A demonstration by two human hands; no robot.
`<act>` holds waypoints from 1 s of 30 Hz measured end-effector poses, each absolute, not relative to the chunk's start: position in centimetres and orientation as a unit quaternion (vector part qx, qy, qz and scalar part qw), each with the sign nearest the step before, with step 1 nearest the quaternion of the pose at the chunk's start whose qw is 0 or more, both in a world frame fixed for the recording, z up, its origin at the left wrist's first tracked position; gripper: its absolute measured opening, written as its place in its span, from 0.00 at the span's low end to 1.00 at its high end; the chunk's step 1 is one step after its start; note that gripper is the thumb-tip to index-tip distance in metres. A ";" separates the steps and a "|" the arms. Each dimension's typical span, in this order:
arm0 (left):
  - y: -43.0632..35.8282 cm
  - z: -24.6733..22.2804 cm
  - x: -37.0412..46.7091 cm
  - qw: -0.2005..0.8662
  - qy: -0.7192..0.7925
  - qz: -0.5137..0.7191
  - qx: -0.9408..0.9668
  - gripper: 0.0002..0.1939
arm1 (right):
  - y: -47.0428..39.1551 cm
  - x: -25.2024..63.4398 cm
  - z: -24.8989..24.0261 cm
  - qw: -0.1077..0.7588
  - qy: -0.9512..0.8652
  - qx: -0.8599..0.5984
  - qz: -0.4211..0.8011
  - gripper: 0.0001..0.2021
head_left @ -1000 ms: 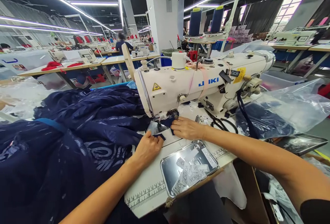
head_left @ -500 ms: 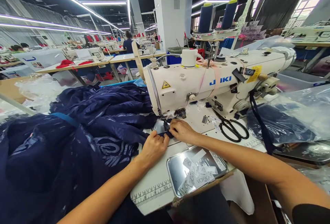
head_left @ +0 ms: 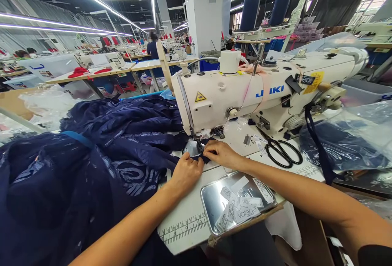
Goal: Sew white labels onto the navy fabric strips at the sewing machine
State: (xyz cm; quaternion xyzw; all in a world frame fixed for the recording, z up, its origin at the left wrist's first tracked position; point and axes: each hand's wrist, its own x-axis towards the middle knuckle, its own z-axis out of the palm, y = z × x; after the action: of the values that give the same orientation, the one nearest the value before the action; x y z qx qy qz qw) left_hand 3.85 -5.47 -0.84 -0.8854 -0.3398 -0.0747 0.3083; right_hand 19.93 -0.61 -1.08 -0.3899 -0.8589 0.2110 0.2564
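A white sewing machine [head_left: 245, 94] stands over the table, its presser foot low in front of both hands. My left hand [head_left: 187, 172] is closed on the edge of the dark blue fabric [head_left: 122, 143], just left of the foot. My right hand [head_left: 222, 153] pinches the same fabric at the right of the foot. The fingertips of the two hands are close together. Most of the fabric lies heaped at the left. A metal tray [head_left: 211, 192] holding several printed labels [head_left: 235, 206] sits in front of the machine.
Black scissors [head_left: 283, 153] lie right of my right hand. Bagged dark fabric [head_left: 346, 143] is at the far right. Two dark thread cones [head_left: 249, 10] stand behind the machine. A person [head_left: 152, 46] is in the background.
The view has shifted slightly, so the machine, tray and scissors appear a little further right. Both hands keep their hold on the fabric beside the foot.
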 end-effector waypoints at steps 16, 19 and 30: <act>-6.5 1.6 0.7 0.029 -0.355 -0.114 -0.927 0.07 | -1.9 21.1 -0.3 0.074 -0.971 -0.203 -0.103 0.13; -5.7 0.6 1.3 -0.010 -0.380 -0.142 -0.914 0.09 | -0.4 21.7 -0.2 0.077 -0.973 -0.186 -0.110 0.13; -4.8 -0.8 3.8 0.085 -0.435 -0.146 -0.884 0.11 | 1.6 21.8 -1.3 0.120 -0.967 -0.211 -0.070 0.15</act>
State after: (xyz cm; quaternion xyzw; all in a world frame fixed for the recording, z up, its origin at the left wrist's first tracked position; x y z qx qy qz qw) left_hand 3.75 -4.79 -0.83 -0.8844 -0.4353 -0.1457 0.0846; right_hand 21.80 1.59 -1.29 -0.2113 -0.9674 -0.0705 0.1204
